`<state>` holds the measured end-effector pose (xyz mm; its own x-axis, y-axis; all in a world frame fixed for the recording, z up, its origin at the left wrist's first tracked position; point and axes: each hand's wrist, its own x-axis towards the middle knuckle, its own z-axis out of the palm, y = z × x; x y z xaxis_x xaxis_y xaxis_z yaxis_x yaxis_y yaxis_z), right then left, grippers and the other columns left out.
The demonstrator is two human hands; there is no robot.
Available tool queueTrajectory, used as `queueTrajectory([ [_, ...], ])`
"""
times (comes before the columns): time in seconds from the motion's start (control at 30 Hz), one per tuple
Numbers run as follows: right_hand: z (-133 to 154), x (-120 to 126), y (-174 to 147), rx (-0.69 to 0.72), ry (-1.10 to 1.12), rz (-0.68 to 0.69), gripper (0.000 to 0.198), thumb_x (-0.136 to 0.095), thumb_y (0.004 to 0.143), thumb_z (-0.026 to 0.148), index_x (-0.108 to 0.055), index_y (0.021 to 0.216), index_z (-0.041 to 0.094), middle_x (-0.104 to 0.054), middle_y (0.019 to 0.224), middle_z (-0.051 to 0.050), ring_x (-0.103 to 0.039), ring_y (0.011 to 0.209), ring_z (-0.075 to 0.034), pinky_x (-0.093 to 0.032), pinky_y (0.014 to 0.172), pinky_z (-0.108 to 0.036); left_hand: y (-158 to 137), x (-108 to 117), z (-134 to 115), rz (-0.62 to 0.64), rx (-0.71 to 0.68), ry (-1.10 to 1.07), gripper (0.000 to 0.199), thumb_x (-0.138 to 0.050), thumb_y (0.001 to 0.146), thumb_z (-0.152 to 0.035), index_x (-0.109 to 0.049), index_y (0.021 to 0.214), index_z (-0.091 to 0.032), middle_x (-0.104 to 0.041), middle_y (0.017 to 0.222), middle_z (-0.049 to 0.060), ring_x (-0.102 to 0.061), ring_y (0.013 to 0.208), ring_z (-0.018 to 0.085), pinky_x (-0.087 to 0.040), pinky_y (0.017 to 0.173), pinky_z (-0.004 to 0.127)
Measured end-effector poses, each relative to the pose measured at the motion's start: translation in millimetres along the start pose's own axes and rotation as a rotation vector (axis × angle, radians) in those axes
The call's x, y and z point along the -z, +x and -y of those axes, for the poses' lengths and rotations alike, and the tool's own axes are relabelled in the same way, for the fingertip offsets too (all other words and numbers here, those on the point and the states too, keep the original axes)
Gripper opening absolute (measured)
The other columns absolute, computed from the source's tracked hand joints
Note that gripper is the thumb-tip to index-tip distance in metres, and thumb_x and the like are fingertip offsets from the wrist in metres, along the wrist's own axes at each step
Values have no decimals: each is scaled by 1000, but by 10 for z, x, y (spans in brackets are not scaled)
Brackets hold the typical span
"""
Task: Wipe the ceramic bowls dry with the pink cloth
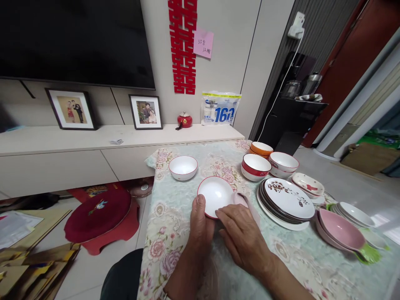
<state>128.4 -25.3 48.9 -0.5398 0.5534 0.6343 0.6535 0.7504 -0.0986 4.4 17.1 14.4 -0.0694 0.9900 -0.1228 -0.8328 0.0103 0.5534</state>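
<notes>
My left hand grips a white bowl with a red rim, thumb over its near left edge, tilting it so the inside faces me. Bent over the bowl's near right rim is my right hand. A pale pink cloth bunches out from behind that hand, its held part mostly hidden by the fingers. Beyond the left hand, a similar red-rimmed bowl stands upright on the flowered tablecloth.
Stacked bowls, brown-patterned plates, oval dishes and pink leaf-handled bowls crowd the table's right side. Behind the table runs a white cabinet bearing framed photos and a bag. A red stool stands left.
</notes>
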Motion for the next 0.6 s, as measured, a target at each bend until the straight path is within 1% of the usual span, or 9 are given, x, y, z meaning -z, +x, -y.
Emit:
queueTrajectory([
  [0.07, -5, -101, 27, -11, -82, 67, 33, -47, 97, 13, -53, 130, 12, -68, 103, -11, -59, 96, -25, -38, 100, -49, 24, 23, 9, -13, 3, -1, 57, -70, 84, -54, -61, 124, -14, -73, 114, 14, -68, 111, 29, -50, 101, 45],
  [0.1, -25, -153, 40, -13, -124, 94, 27, -46, 98, 12, -57, 123, 13, -69, 95, -8, -59, 89, -24, -37, 98, -47, 35, 32, 16, -20, -3, 2, 55, -71, 84, -53, -61, 122, -15, -73, 113, 13, -69, 110, 29, -49, 101, 45],
  [0.17, -80, -239, 74, -3, -194, 138, 18, -47, 98, 8, -62, 103, 16, -65, 80, -3, -56, 77, -21, -37, 89, -42, 54, 41, 31, -32, -21, 4, 50, -72, 84, -51, -62, 118, -15, -73, 108, 11, -68, 109, 28, -49, 102, 45],
  [0.23, -134, -289, 121, 22, -250, 158, 21, -48, 96, 6, -60, 84, 18, -62, 73, -2, -54, 72, -20, -34, 78, -37, 76, 38, 33, -41, -26, -6, 50, -74, 82, -50, -63, 115, -15, -73, 105, 10, -68, 110, 28, -49, 102, 45],
  [0.3, -188, -303, 183, 32, -282, 143, 25, -50, 93, 4, -58, 75, 19, -61, 70, -3, -52, 68, -20, -31, 73, -36, 100, 27, 11, -25, -2, -29, 56, -74, 79, -55, -63, 115, -14, -73, 108, 13, -66, 114, 30, -49, 103, 46],
  [0.37, -260, -291, 257, -27, -258, 145, 24, -52, 90, 3, -59, 74, 19, -63, 70, -3, -53, 68, -20, -30, 72, -35, 122, 13, -26, -14, 37, -61, 63, -69, 80, -62, -62, 122, -16, -70, 122, 16, -61, 123, 32, -50, 103, 47],
  [0.47, -429, -266, 379, -229, -162, 218, 16, -56, 90, 9, -63, 80, 19, -69, 77, -3, -59, 74, -19, -31, 75, -32, 140, -1, -62, -86, 95, -100, 62, -59, 88, -63, -52, 138, -26, -53, 149, 14, -52, 136, 31, -53, 100, 46],
  [0.53, -576, -262, 467, -323, -136, 252, 13, -57, 92, 15, -64, 83, 19, -72, 81, -2, -62, 78, -18, -33, 77, -30, 136, -8, -47, -153, 158, -72, 62, -57, 91, -59, -44, 144, -31, -41, 159, 13, -49, 138, 32, -56, 96, 47],
  [0.6, -726, -267, 565, -365, -153, 259, 13, -56, 93, 19, -65, 83, 20, -73, 82, -2, -63, 79, -18, -34, 77, -29, 117, -13, -5, -188, 232, 0, 66, -59, 90, -57, -38, 148, -33, -35, 161, 14, -52, 135, 33, -57, 93, 48],
])
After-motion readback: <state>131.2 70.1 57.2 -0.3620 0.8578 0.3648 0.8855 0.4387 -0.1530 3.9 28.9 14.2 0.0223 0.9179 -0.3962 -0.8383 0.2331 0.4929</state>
